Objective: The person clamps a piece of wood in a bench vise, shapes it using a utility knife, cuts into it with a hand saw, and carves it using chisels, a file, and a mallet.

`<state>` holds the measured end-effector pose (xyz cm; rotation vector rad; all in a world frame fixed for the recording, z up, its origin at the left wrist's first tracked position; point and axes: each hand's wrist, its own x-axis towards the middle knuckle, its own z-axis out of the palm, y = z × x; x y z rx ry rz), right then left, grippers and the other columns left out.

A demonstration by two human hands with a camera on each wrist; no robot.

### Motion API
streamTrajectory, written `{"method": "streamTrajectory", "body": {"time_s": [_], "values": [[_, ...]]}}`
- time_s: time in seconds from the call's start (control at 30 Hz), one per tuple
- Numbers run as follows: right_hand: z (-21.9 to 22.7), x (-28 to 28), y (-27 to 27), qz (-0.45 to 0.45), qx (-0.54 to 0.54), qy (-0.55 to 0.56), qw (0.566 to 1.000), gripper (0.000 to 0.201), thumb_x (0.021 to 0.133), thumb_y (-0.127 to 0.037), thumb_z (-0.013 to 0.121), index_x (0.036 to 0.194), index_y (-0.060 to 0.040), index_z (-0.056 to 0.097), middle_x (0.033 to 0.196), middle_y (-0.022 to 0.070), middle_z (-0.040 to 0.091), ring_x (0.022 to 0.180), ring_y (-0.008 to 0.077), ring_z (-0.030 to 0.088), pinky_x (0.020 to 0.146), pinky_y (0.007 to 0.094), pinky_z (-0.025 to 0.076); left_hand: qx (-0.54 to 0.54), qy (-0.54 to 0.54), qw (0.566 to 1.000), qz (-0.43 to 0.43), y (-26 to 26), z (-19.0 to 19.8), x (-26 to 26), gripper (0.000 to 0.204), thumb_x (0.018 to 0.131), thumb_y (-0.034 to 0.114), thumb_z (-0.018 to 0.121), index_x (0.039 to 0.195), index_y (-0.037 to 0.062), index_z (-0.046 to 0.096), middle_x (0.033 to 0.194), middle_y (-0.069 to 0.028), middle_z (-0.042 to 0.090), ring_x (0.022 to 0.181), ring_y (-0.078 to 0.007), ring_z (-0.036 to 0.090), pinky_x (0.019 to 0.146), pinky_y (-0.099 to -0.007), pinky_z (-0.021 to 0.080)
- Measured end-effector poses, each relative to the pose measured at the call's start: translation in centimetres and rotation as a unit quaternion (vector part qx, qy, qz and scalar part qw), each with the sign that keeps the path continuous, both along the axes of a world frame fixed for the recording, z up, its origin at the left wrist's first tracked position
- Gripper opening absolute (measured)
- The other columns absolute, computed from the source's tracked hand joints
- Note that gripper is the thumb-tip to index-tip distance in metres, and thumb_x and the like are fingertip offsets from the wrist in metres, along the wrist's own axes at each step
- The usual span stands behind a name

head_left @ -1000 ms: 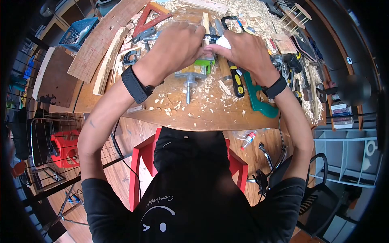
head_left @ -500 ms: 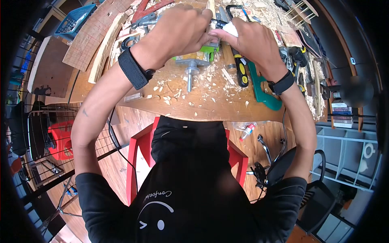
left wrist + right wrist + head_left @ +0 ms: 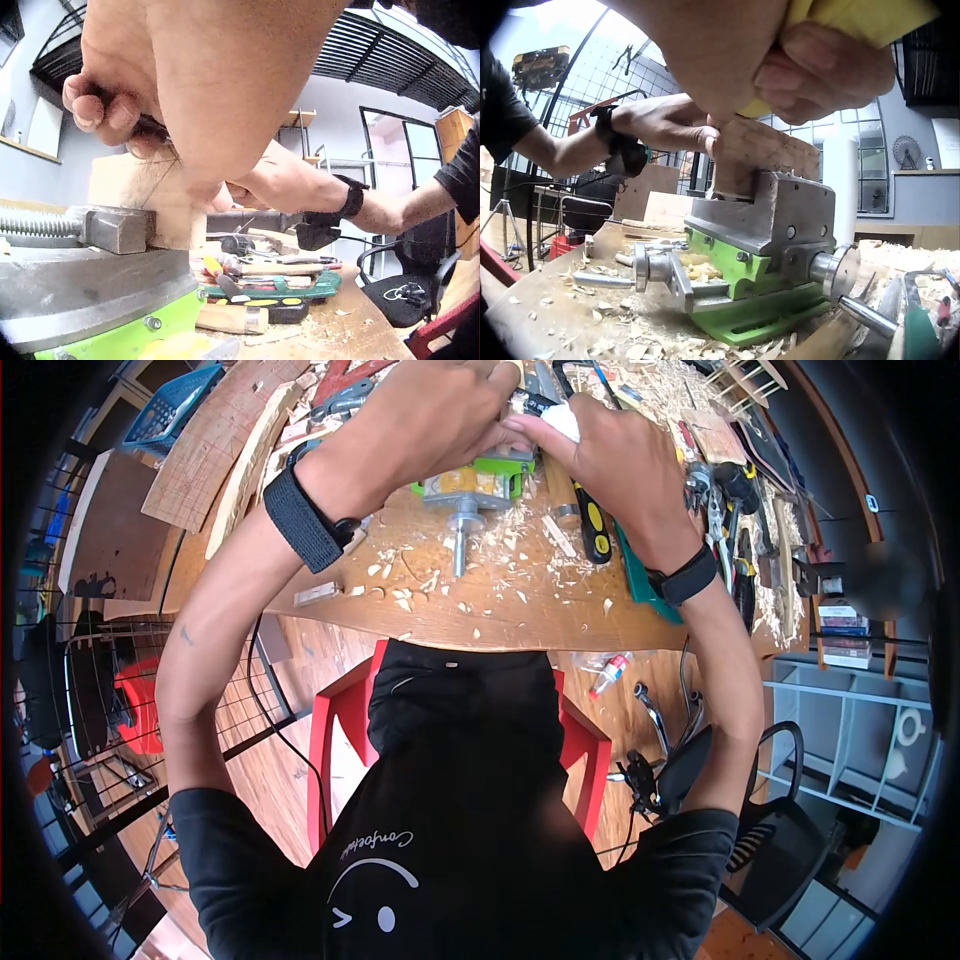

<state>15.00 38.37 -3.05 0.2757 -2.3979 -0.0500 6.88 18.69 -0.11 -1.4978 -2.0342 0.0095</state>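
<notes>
A wooden block (image 3: 761, 150) is clamped upright in a grey and bright-green bench vise (image 3: 795, 214). Above it, my left hand (image 3: 430, 410) has its fingers curled round something dark, mostly hidden by the hand. Between the two hands shows a black piece with pale lettering (image 3: 535, 403). My right hand (image 3: 625, 460) grips a folded yellow sheet (image 3: 862, 22), its fingers bent over it just above the block. In the head view that sheet looks white, and the thumbs come close together over the vise.
Shavings litter the wooden table (image 3: 400, 615). Right of the vise lie a wooden handle (image 3: 562, 495), a black-and-yellow handle (image 3: 595, 525) and a green-handled saw (image 3: 640, 575). Long boards (image 3: 215, 455) and a blue basket (image 3: 170, 410) stand on the left.
The head view has tipped, so table and hands sit higher in it. Over the vise, both hands have shifted right, then slightly back left, keeping their grips.
</notes>
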Motion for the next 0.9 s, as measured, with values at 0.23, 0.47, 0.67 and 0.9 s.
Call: {"method": "streamTrajectory", "body": {"time_s": [0.23,0.47,0.67,0.9], "values": [[0.1,0.7,-0.9,-0.026,-0.008,0.026,0.999,0.073,0.082,-0.072,0.063,0.061,-0.0026,0.065,0.048,0.0163,0.057,0.045,0.0331,0.062,0.041,0.0398,0.049,-0.003,-0.003,1.000,-0.014,-0.1,0.0,-0.6,0.047,0.088,0.042,0.065,0.101,-0.0030,0.059,0.086,-0.0164,0.065,0.085,-0.0305,0.065,0.084,-0.0390,0.049],[0.3,1.7,-1.9,-0.066,-0.026,-0.004,0.997,0.068,0.086,-0.067,0.064,0.072,-0.0003,0.066,0.053,0.0209,0.058,0.051,0.0381,0.063,0.044,0.0426,0.049,-0.016,0.010,1.000,-0.012,-0.1,0.5,-0.4,0.054,0.090,0.045,0.060,0.110,-0.0053,0.057,0.086,-0.0162,0.064,0.084,-0.0307,0.065,0.084,-0.0403,0.048],[-0.1,1.8,-1.9,-0.074,0.009,0.025,0.997,0.067,0.086,-0.065,0.065,0.068,-0.0010,0.064,0.052,0.0206,0.057,0.048,0.0372,0.062,0.042,0.0409,0.048,-0.007,0.046,0.999,-0.025,0.1,0.4,-0.2,0.056,0.089,0.044,0.061,0.112,-0.0067,0.057,0.095,-0.0182,0.062,0.092,-0.0306,0.062,0.086,-0.0391,0.047],[-0.5,1.8,-2.4,-0.100,-0.002,0.053,0.994,0.072,0.082,-0.071,0.064,0.059,-0.0031,0.067,0.047,0.0147,0.056,0.042,0.0321,0.061,0.039,0.0388,0.048,-0.024,0.015,1.000,-0.005,-0.3,1.5,0.3,0.049,0.087,0.040,0.065,0.104,-0.0051,0.057,0.094,-0.0171,0.057,0.094,-0.0316,0.059,0.088,-0.0406,0.045]]}}
